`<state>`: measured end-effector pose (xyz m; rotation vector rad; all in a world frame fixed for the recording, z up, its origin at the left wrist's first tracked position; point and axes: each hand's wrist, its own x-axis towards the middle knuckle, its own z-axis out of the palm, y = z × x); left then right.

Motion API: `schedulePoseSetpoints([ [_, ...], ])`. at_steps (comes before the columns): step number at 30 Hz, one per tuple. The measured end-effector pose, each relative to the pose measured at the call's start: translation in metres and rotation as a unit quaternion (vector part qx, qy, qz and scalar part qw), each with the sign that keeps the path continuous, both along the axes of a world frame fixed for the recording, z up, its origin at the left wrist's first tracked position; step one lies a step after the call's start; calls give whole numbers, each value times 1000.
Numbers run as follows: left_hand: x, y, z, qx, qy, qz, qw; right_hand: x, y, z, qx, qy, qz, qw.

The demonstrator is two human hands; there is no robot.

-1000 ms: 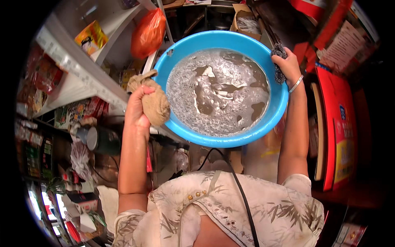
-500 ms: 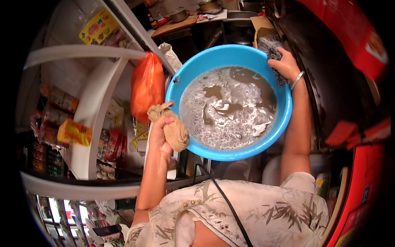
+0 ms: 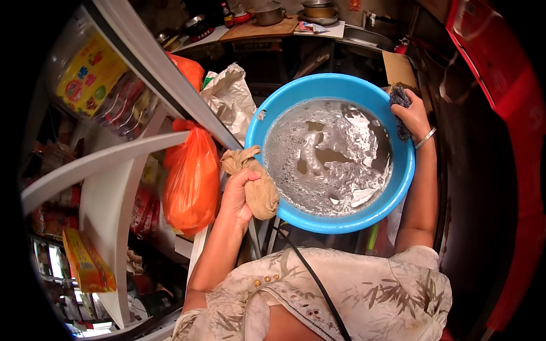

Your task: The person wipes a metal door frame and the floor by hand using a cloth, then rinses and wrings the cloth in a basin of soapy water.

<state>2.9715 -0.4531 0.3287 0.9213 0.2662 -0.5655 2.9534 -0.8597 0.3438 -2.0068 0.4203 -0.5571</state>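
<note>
Between my two arms a wide blue plastic basin (image 3: 327, 226) hangs in front of me, carried by its rim. Murky grey-brown water (image 3: 330, 156) with foam and bubbles fills much of it. My left hand (image 3: 238, 196) is closed on a tan cloth (image 3: 263, 193) bunched at the basin's left rim; the fingers beneath are partly hidden. At the far right rim my right hand (image 3: 417, 116) grips the basin along with a dark grey mesh scourer (image 3: 400, 101). A silver bangle circles the right wrist.
An orange plastic bag (image 3: 193, 182) hangs at a white shelf post on the left, near packets. Ahead is a counter with a wooden board (image 3: 259, 30), pots (image 3: 267, 13) and a sink (image 3: 369, 38). An open cardboard box (image 3: 400, 69) stands beyond the right hand; a red panel (image 3: 512, 113) edges the right.
The view has moved forward past the shelves: the counter and sink show more fully, and the orange bag looms larger. Both hands keep their hold on the basin, whose water sloshes.
</note>
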Motion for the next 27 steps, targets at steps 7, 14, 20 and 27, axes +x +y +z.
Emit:
schedulePoseSetpoints([
  [7, 54, -29, -21, 13, 18, -19, 1000, 48, -43, -28, 0, 1, -4, 1000],
  [14, 125, -83, -54, -2, 29, 7, 1000, 130, -95, -27, 48, 12, 36, 998],
  [20, 174, -108, -50, 45, 9, 28, 999, 193, -115, -42, -26, -26, 1, 999],
  [27, 265, -149, -30, 27, -55, 34, 998, 294, -165, -38, -2, -41, 4, 999],
])
